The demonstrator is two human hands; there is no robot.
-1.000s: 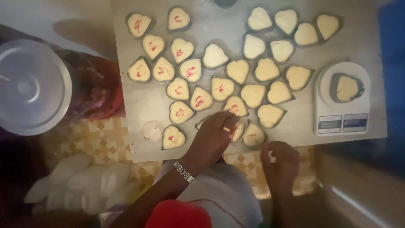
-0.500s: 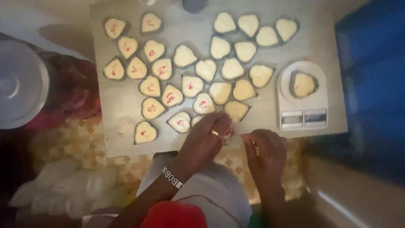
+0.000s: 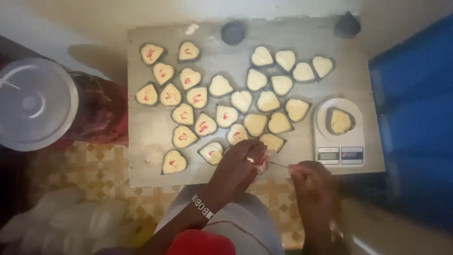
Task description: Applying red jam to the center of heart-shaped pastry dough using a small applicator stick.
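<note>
Hands meet at the near edge of the worktop [image 3: 151, 137]: the left hand [image 3: 238, 167], ring on one finger, is curled around something small and pale with a pink tint, and the right hand [image 3: 311, 182] pinches a thin stick [image 3: 279, 165] pointing into it. Red dabbing of the heart-shaped moulds [image 3: 204, 125] seems under way; the plain ones [image 3: 267, 100] further right remain unmarked. One mould sits on the kitchen scale [image 3: 339, 141]. What the left hand grips is blurred and partly hidden.

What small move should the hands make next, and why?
Probably dip the stick held by the right hand into the small thing in the left hand, then mark the nearest plain mould: the left-side moulds already carry red marks.
</note>
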